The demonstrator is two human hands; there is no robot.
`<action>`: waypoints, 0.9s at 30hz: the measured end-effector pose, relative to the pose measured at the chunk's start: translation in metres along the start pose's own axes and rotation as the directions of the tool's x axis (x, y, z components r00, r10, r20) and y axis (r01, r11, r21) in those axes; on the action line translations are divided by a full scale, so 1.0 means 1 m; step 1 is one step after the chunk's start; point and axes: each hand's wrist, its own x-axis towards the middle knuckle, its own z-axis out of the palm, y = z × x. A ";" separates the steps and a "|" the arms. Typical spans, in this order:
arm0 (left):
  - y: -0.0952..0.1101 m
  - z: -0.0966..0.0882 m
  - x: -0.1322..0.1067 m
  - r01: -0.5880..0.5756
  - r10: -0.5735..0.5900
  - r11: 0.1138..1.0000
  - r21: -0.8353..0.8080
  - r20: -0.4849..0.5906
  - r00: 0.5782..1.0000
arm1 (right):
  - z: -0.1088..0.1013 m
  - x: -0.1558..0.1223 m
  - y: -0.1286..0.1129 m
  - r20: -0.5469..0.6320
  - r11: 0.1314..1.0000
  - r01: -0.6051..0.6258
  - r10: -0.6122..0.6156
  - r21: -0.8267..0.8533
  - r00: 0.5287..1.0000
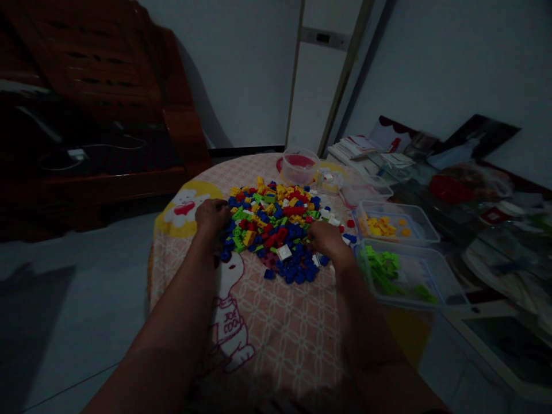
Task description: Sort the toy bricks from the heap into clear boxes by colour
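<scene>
A heap of small toy building bricks in red, yellow, blue, green and white spreads over the round table. At the heap's left edge is my left hand, its fingers curled in against the bricks; whatever they hold is hidden. My right hand reaches into the right side of the heap with fingers pressed together, close to blue and green bricks. The dim light hides what lies between those fingertips. Nearest to me, a white square brick rests on a cluster of blue bricks.
Right of the heap stand a clear box with yellow bricks and a clear box with green bricks. A round clear tub is at the back of the patterned tablecloth. A cluttered glass table adjoins on the right; a wooden bench is left.
</scene>
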 end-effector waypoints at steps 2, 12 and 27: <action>0.000 0.000 0.000 -0.001 0.001 1.000 -0.002 -0.001 1.000 | 0.002 0.002 -0.002 -0.006 1.000 -0.006 0.006 -0.003 1.000; -0.007 0.004 0.001 -0.031 0.030 0.998 -0.052 -0.025 0.999 | -0.021 -0.032 0.044 -0.276 0.975 -0.067 0.125 0.211 0.953; -0.007 0.004 0.000 -0.025 0.025 0.998 -0.054 -0.010 1.000 | -0.036 -0.106 0.111 -0.478 0.913 -0.224 0.373 0.340 0.795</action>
